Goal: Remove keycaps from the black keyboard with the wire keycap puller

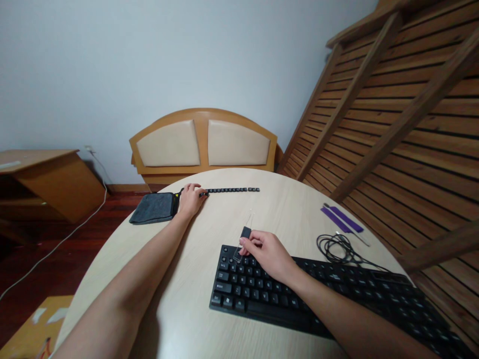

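Observation:
At the left end of a row of black keycaps (228,189), my left hand (191,200) has its fingers closed on a small black keycap (203,194). My right hand (264,247) pinches a keycap puller (245,232) with a dark handle and thin wire loops. Its lower end reaches the top row near the left end of a black keyboard (258,309); whether the wire grips a key there, I cannot tell. My right hand and forearm hide part of the keyboard's keys.
Beside my left hand lies a dark grey cloth (153,207) or pouch. To the right are a coiled black cable (342,248), a purple strip (342,219) and a thin brush-like tool (344,222). All rest on a round pale table (194,289). Wooden slats (392,124) lean beyond.

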Motion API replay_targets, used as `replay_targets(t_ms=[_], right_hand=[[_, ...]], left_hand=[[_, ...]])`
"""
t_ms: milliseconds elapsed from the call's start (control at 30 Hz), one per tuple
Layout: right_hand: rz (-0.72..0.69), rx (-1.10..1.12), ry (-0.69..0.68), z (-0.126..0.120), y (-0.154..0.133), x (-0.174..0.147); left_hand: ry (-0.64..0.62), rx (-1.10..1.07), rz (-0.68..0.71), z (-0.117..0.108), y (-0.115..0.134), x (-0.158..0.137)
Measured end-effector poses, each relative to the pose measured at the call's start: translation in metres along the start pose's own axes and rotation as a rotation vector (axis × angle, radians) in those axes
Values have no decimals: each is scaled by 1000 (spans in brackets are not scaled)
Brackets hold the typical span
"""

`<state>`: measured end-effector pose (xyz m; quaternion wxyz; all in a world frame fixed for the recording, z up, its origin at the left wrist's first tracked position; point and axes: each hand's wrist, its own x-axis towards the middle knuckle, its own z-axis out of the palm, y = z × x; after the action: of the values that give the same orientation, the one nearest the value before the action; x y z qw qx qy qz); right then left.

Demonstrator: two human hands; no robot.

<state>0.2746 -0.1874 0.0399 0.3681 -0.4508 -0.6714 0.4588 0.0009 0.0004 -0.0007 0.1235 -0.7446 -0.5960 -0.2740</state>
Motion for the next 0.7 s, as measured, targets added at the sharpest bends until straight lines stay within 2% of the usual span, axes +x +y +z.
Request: replay_targets(t_ms=[700], right_hand=[[3, -5, -4, 0, 2, 0]], left_hand=[[-17, -33, -16, 0, 1, 1]])
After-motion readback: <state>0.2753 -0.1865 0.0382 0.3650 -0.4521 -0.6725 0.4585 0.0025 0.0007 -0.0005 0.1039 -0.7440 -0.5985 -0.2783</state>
